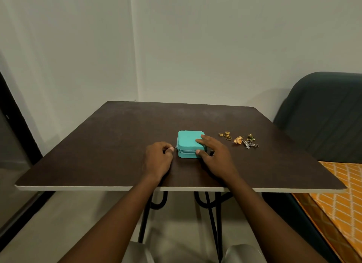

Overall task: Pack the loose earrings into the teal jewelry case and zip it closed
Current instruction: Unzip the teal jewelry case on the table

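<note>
Pinching zip pull [175, 147], left hand [158, 160]; right hand [216, 157] holding one case [188, 143].

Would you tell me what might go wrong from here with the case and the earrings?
The left hand pinches the metal zipper pull of the small square teal jewelry case; if the right hand, holding only its near right corner, slips, a tug may skid the case across the dark brown table.
The loose gold and silver earrings lie clustered close beside that hand, which might sweep or tangle them.

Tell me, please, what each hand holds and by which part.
Left hand pinches the zipper pull of the teal case; right hand grips its near right corner, fingers on top.
</note>
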